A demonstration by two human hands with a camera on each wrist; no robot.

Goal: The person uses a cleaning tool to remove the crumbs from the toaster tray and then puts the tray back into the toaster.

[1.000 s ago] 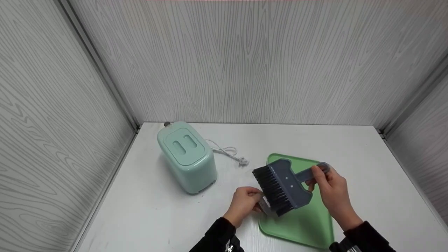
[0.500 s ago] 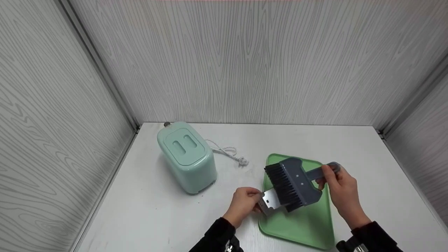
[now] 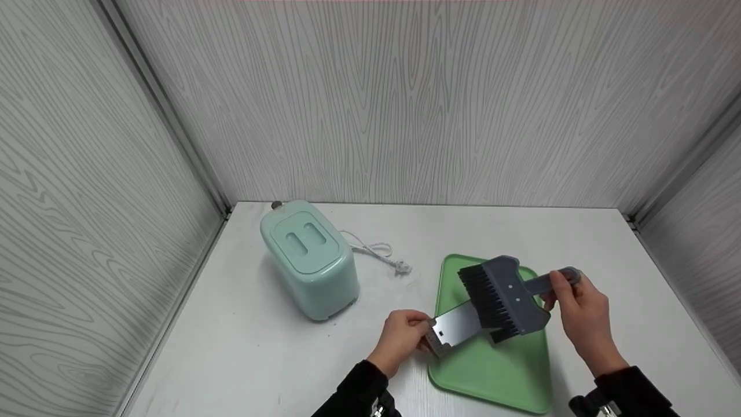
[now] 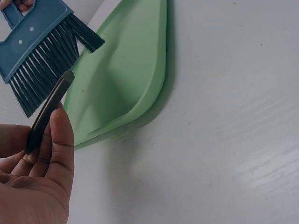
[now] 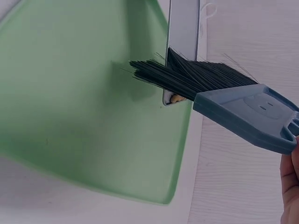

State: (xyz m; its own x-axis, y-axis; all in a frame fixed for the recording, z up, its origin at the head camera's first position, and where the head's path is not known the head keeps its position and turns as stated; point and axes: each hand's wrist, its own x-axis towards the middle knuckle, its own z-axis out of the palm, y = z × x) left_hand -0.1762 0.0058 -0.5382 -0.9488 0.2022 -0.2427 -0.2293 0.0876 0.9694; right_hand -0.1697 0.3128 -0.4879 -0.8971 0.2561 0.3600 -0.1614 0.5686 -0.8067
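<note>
My left hand [image 3: 400,339] pinches the end of a flat metal crumb tray [image 3: 457,325] between thumb and fingers. The tray slants over the left side of a green serving tray [image 3: 492,376]. In my right hand [image 3: 587,318] is the handle of a blue-grey hand brush [image 3: 518,298] with dark bristles. Those bristles lie across the crumb tray and hide part of it. Light-brown crumbs [image 5: 176,98] sit at the crumb tray's far end in the right wrist view. From the left wrist, the crumb tray [image 4: 49,109] shows nearly edge-on.
A mint-green toaster [image 3: 310,263] stands at the left of the white table [image 3: 231,359]. Its white cord and plug [image 3: 401,267] lie behind the left hand. Grey wood-grain walls [image 3: 405,104] enclose the back and sides. A few dark specks dot the tabletop.
The brush has moved right, away from my left hand, along the crumb tray, baring more of its metal surface. My left hand has stayed nearly still.
</note>
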